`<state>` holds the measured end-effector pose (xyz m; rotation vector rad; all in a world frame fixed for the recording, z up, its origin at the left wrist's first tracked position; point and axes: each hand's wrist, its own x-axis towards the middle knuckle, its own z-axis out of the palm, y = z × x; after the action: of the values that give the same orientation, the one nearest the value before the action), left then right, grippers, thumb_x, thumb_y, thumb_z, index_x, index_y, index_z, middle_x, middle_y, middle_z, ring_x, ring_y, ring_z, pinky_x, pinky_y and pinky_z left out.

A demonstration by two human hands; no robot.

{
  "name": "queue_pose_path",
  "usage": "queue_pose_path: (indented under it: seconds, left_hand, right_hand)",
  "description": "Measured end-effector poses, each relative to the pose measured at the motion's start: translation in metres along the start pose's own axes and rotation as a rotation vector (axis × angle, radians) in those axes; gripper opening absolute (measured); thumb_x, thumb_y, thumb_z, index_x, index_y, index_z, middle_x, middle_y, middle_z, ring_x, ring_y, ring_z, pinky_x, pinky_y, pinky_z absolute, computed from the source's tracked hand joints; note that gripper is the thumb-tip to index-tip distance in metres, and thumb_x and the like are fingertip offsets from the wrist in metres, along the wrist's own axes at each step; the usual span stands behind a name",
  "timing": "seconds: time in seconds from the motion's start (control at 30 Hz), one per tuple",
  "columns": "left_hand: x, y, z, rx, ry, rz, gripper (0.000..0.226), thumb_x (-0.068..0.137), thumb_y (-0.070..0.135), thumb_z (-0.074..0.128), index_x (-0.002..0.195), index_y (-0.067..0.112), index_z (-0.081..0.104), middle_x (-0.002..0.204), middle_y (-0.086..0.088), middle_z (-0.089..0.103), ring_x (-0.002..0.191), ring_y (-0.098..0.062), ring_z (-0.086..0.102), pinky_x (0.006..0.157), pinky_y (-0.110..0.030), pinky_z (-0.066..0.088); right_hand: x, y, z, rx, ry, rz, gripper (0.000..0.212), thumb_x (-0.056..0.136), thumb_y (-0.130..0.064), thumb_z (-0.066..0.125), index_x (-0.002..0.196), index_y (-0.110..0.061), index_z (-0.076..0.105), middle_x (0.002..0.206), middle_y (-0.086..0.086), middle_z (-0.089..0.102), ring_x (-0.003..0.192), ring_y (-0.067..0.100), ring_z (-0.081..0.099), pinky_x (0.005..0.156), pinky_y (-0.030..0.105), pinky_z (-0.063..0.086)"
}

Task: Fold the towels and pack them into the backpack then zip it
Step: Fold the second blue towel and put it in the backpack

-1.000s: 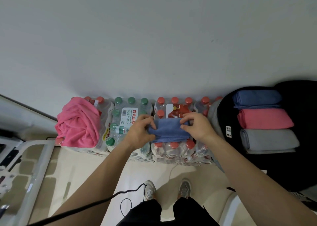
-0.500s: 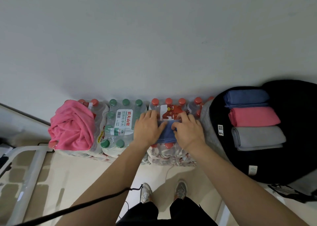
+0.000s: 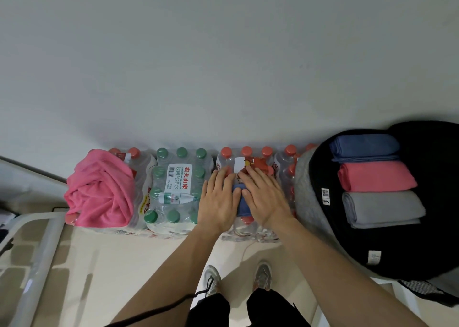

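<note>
A small folded blue towel lies on a pack of red-capped bottles. My left hand and my right hand rest flat on it, fingers stretched out, covering most of it. A crumpled pink towel sits on the bottle packs at the far left. At the right the black backpack lies open, and inside it are a folded blue towel, a folded pink towel and a folded grey towel in a row.
Packs of green-capped bottles stand between the pink towel and my hands, all against a white wall. A white frame is at the lower left. My shoes are on the pale floor, and a black cable hangs by my left arm.
My hands went from pinching the blue towel's ends to pressing flat on top of it, closer together. The view shifted left, so the backpack now sits farther right.
</note>
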<state>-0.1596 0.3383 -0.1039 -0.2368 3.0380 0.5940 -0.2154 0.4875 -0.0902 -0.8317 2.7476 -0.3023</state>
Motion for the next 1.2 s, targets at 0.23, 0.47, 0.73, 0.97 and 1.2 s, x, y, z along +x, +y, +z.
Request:
queue_pose_path:
  seconds: [0.23, 0.47, 0.73, 0.97, 1.2]
  left_hand:
    - [0.009, 0.001, 0.007, 0.123, -0.034, -0.062, 0.048, 0.103, 0.044, 0.015, 0.148, 0.034, 0.027, 0.163, -0.007, 0.015, 0.152, -0.026, 0.007, 0.121, -0.052, 0.014]
    - [0.014, 0.001, 0.000, 0.122, -0.072, -0.033, 0.048, 0.103, 0.045, 0.015, 0.148, 0.033, 0.026, 0.161, -0.009, 0.017, 0.151, -0.028, 0.010, 0.121, -0.052, 0.015]
    - [-0.003, -0.016, -0.029, 0.137, -0.168, 0.163, 0.058, 0.094, 0.058, 0.033, 0.133, 0.018, 0.049, 0.148, -0.006, 0.042, 0.139, -0.028, 0.034, 0.115, -0.044, 0.029]
    - [0.007, 0.033, -0.087, 0.007, -0.311, 0.187, 0.042, 0.076, 0.055, 0.070, 0.099, 0.029, 0.046, 0.091, 0.004, 0.063, 0.079, -0.020, 0.060, 0.073, -0.039, 0.051]
    - [0.019, 0.150, -0.078, -0.314, -0.268, 0.284, 0.042, 0.075, 0.055, 0.073, 0.101, 0.026, 0.055, 0.092, 0.009, 0.064, 0.080, -0.011, 0.060, 0.069, -0.033, 0.051]
  right_hand:
    - [0.008, -0.004, 0.004, -0.051, 0.025, 0.051, 0.074, 0.098, -0.049, -0.010, 0.146, -0.024, 0.040, 0.155, 0.007, 0.039, 0.144, 0.029, 0.034, 0.118, 0.051, 0.026]
    - [0.012, -0.003, 0.004, -0.096, 0.006, 0.062, 0.058, 0.100, -0.046, 0.011, 0.146, -0.025, 0.037, 0.156, 0.009, 0.036, 0.145, 0.030, 0.030, 0.119, 0.053, 0.022]
    - [-0.014, 0.002, -0.011, -0.153, -0.087, -0.072, 0.052, 0.096, -0.047, 0.045, 0.141, -0.021, 0.043, 0.144, 0.006, 0.046, 0.137, 0.033, 0.037, 0.118, 0.052, 0.019]
    - [-0.058, 0.016, -0.080, 0.313, -0.132, 0.067, 0.050, 0.085, -0.035, 0.072, 0.127, -0.020, 0.049, 0.125, 0.003, 0.049, 0.109, 0.025, 0.054, 0.090, 0.038, 0.045]
    - [-0.152, 0.097, -0.118, 0.768, 0.318, 0.494, 0.056, 0.086, -0.028, 0.074, 0.135, -0.020, 0.048, 0.130, 0.000, 0.055, 0.115, 0.019, 0.055, 0.093, 0.033, 0.048]
